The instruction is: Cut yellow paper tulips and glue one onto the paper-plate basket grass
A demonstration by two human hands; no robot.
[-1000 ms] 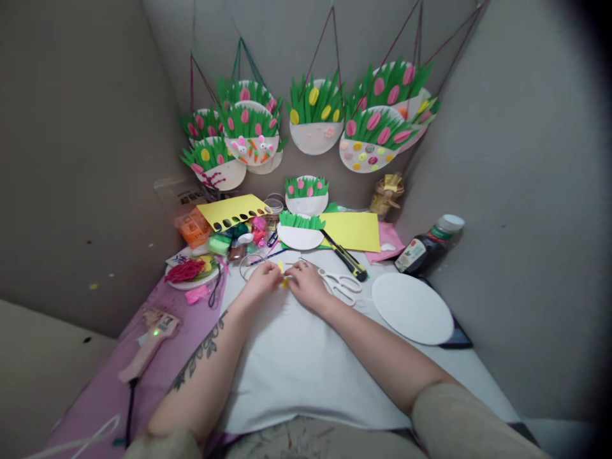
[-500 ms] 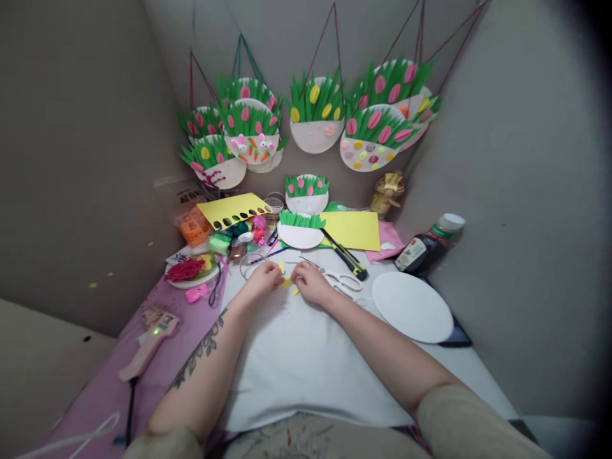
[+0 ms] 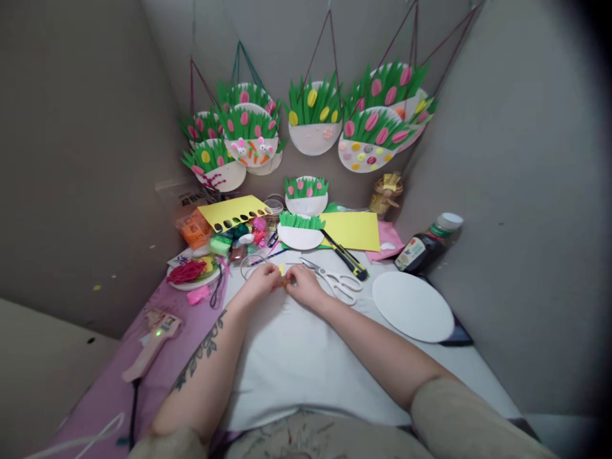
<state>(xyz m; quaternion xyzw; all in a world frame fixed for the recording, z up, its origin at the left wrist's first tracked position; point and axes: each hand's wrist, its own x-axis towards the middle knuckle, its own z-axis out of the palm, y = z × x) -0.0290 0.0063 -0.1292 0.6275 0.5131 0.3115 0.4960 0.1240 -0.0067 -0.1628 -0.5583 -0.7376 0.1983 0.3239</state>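
My left hand (image 3: pixel 266 279) and my right hand (image 3: pixel 304 284) meet over the white cloth (image 3: pixel 296 357). Their fingertips pinch a small yellow paper piece (image 3: pixel 285 282) between them, mostly hidden by the fingers. Another yellow scrap (image 3: pixel 281 268) shows just beyond the fingers. White-handled scissors (image 3: pixel 337 284) lie beside my right hand, blades pointing away to the left. Behind the hands stands a white paper-plate pocket (image 3: pixel 301 238) with green paper grass along its top.
A box cutter (image 3: pixel 351 261), yellow paper (image 3: pixel 356 231), a white disc (image 3: pixel 412 306) and a dark bottle (image 3: pixel 428 243) are at right. Clay packets (image 3: pixel 220 245), pink yarn (image 3: pixel 186 271) and a glue gun (image 3: pixel 153 344) lie at left. Decorated plates (image 3: pixel 315 137) hang behind.
My right hand has moved left and closer to my left hand, uncovering more of the scissors. The fingertips now come together on the yellow piece. The view has shifted slightly.
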